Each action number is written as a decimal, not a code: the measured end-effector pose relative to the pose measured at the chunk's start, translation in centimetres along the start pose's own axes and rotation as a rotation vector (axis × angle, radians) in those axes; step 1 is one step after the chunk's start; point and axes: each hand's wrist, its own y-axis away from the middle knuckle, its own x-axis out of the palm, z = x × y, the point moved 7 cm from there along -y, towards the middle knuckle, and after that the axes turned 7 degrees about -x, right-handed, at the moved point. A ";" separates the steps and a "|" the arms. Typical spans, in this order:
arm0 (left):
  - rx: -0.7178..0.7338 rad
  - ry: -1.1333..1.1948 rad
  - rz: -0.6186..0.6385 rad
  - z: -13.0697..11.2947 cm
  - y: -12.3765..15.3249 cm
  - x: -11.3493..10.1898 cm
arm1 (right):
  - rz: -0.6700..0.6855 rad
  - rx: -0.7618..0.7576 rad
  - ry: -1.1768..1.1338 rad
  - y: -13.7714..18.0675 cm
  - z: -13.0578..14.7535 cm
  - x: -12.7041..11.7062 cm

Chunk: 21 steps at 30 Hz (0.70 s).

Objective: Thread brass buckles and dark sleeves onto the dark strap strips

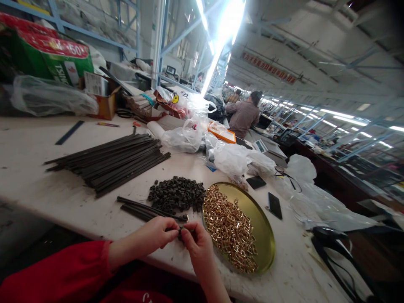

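Close together at the table's near edge, my left hand (159, 233) and my right hand (197, 240) both pinch a small black piece (180, 234). Fingers cover most of it, so its exact shape is hidden. Just beyond them lies a heap of small black loops (176, 193). A few black strips (139, 210) rest beside my left hand, their right ends close to my fingers. To the right of my right hand, a round gold tray (267, 244) bears a heap of gold metal buckles (232, 229).
A larger stack of black strips (110, 164) lies at the left. Behind it are plastic bags (230, 158), a cardboard box (105, 101) and a green-red package (47, 54). A phone (275, 205) lies right of the tray. Another person (243, 115) is farther back.
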 end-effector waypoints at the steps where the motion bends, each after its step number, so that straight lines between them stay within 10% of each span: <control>1: -0.008 0.010 0.012 0.0 0.0 0.1 | 0.001 -0.008 0.022 0.1 0.2 -0.2; 8: -0.045 -0.009 0.078 0.1 0.1 0.8 | 0.116 0.014 -0.038 0.1 0.1 0.1; 21: 0.034 0.174 -0.032 -2.3 2.0 0.1 | -0.143 0.034 -0.268 1.2 0.3 0.7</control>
